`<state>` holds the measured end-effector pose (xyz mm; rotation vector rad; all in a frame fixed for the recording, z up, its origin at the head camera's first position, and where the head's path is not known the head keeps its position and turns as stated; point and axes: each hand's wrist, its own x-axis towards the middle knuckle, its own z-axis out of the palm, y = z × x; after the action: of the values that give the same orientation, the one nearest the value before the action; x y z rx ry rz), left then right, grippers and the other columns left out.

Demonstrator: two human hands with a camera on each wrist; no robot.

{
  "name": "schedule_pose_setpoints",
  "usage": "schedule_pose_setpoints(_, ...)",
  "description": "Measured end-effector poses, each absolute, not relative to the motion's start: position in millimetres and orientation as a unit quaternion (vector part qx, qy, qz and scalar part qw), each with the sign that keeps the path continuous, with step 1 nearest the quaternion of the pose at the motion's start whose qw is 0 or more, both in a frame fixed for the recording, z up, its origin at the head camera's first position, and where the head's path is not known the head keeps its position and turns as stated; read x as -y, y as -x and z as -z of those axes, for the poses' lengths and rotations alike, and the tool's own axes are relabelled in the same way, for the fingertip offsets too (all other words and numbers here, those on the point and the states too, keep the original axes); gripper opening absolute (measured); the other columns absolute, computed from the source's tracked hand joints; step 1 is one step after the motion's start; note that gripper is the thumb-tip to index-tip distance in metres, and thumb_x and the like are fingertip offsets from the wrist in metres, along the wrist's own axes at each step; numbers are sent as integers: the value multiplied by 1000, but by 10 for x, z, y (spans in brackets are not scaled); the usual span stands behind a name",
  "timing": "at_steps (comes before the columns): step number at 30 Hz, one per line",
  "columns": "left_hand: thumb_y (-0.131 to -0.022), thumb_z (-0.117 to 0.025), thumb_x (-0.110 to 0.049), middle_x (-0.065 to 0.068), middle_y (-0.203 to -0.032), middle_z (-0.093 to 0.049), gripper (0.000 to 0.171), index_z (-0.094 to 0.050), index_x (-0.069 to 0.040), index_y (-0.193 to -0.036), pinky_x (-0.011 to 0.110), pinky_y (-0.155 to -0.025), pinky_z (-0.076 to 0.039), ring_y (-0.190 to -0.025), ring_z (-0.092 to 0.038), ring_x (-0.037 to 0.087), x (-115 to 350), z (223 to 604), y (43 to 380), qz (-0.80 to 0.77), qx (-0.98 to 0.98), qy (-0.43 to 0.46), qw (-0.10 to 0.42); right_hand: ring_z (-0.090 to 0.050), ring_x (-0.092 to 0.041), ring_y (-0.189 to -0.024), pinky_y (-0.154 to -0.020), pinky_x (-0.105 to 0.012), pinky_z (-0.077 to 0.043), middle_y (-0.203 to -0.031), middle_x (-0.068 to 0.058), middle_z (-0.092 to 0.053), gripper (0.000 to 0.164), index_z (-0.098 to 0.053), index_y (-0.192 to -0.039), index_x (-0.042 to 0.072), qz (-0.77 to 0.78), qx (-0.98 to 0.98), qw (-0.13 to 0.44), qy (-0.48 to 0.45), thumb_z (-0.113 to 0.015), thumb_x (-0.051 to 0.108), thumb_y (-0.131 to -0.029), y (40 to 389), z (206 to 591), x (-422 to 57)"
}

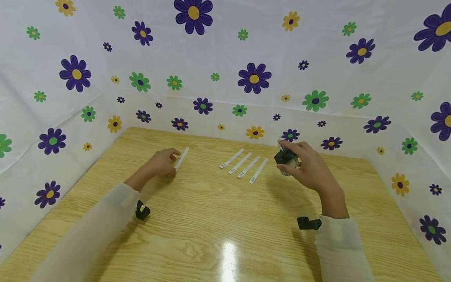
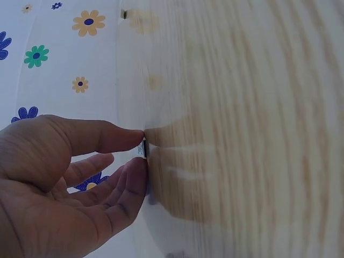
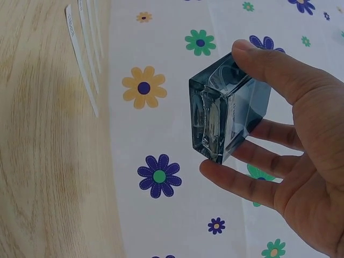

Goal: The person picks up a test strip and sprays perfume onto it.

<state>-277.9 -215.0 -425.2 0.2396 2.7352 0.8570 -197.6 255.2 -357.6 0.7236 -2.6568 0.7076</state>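
My right hand (image 1: 311, 168) holds a small bluish glass bottle (image 3: 215, 107), likely a perfume bottle, above the table's right side. Thumb and fingers grip its opposite sides, and its thick glass base shows in the right wrist view. Over at the left, my left hand (image 1: 163, 162) is down at the tabletop on a white paper strip (image 1: 182, 157). The left wrist view has the strip's printed end (image 2: 141, 148) between the thumb tip and a fingertip. Several similar paper strips (image 1: 244, 163) lie slanted side by side mid-table, each with small print at its near end.
The wooden table (image 1: 211, 219) is enclosed at the back and sides by a white cloth (image 1: 218, 51) with purple, green and yellow flowers. A black wrist camera (image 1: 142, 210) sits at the left cuff, another camera (image 1: 308, 223) at the right cuff.
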Motion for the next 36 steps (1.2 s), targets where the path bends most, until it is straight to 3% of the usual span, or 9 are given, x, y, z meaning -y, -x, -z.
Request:
schedule_pose_setpoints(8, -75, -77, 3, 27, -139, -55, 79, -47, -2, -148, 36, -80, -48, -109, -56, 34, 2183, 4240, 2793, -304, -939, -78, 141, -59, -28, -81, -64, -39, -51, -119, -20, -58, 72, -48, -154, 18, -246, 923, 152, -253, -81, 22, -90, 1966, 3579, -2557)
schedule_pose_setpoints(18, -77, -78, 4, 26, -140, -54, 79, -46, -3, -149, 43, -90, -49, -120, -55, 39, 2170, 4233, 2790, -317, -934, -76, 147, -59, -29, -83, -66, -41, -52, -118, -20, -58, 73, -49, -154, 17, -243, 923, 158, -254, -82, 20, -89, 1969, 3576, -2554)
schedule_pose_setpoints(25, -79, -76, 5, 25, -137, -56, 77, -47, -2, -149, 37, -84, -50, -120, -55, 38, 2170, 4226, 2786, -328, -929, -83, 150, -59, -29, -82, -66, -41, -53, -119, -20, -58, 73, -49, -153, 17, -241, 922, 163, -256, -83, 19, -88, 1980, 3581, -2563)
schedule_pose_setpoints(36, -84, -72, 6, 23, -123, -61, 66, -51, -1, -145, 31, -74, -55, -104, -60, 33, 2177, 4201, 2759, -361, -912, -110, 160, -59, -29, -85, -65, -40, -53, -120, -20, -58, 73, -49, -153, 17, -242, 921, 163, -258, -83, 19, -88, 1987, 3578, -2568)
